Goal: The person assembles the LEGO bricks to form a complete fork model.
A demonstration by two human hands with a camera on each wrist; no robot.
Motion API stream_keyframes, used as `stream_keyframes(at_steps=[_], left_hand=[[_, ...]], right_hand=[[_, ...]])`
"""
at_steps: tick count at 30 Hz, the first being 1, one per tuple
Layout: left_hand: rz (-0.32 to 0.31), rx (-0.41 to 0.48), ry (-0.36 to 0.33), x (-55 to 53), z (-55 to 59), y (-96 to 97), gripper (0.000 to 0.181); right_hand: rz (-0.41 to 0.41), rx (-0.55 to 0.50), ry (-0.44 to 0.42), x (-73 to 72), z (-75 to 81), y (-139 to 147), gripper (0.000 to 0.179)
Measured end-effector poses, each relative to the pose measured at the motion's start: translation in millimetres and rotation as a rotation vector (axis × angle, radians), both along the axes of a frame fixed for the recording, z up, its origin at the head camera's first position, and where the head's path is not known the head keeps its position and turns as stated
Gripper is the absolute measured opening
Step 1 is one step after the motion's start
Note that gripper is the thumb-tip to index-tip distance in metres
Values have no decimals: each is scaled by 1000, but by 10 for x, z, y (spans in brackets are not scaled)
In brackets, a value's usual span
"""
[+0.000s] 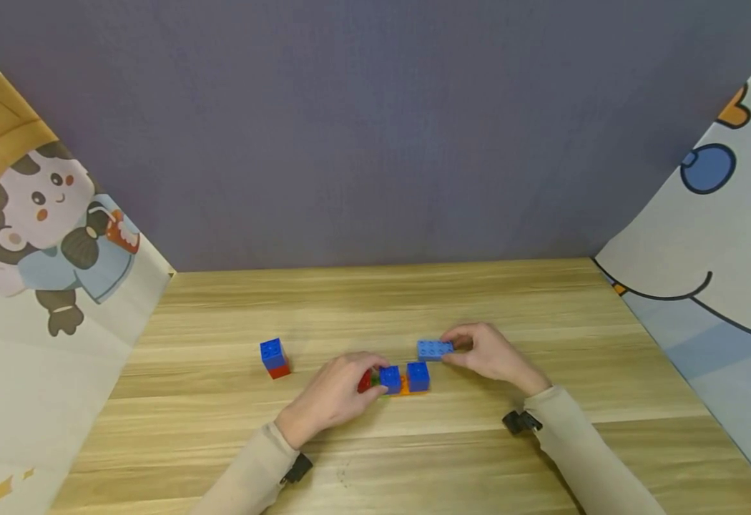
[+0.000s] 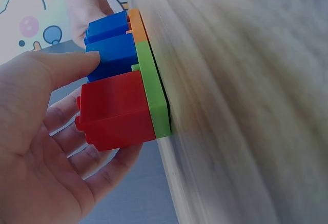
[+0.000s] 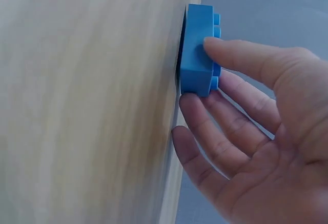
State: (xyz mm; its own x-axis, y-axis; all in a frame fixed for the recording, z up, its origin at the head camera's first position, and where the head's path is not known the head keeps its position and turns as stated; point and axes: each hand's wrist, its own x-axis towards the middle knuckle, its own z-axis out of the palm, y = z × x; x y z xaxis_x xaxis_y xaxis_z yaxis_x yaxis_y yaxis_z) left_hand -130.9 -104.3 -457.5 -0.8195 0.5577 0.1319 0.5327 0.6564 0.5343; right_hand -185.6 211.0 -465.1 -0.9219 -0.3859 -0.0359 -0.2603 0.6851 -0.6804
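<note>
My left hand (image 1: 337, 393) pinches a dark blue brick (image 2: 111, 57) between thumb and fingers. That brick sits on thin green (image 2: 154, 93) and orange (image 2: 137, 25) plates. On the same plates stand a red brick (image 2: 120, 108), nearest the left palm, and a second dark blue brick (image 1: 418, 376) at the right end. Just behind them, a light blue brick (image 1: 434, 350) with two rows of studs lies studs up. My right hand (image 1: 488, 354) grips its right end, the thumb on its near side in the right wrist view (image 3: 197, 49).
Further left on the wooden table (image 1: 221, 436) stands a dark blue brick (image 1: 272, 352) stacked on a red one (image 1: 279, 371). A grey panel (image 1: 375, 143) rises behind the table. Printed cartoon panels flank both sides.
</note>
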Motion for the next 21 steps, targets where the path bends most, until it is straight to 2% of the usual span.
stream_keyframes(at_steps=[3, 13, 16, 21], left_hand=[[1, -1, 5, -4, 3, -6, 35], [-13, 2, 20, -13, 4, -16, 34], [-11, 6, 16, -13, 4, -28, 34], [5, 7, 19, -23, 2, -54, 32]], right_hand=[[10, -5, 24, -1, -18, -40, 29], [31, -47, 13, -6, -43, -213, 28], [19, -41, 5, -8, -44, -249, 28], [-20, -33, 43, 0, -20, -261, 29]])
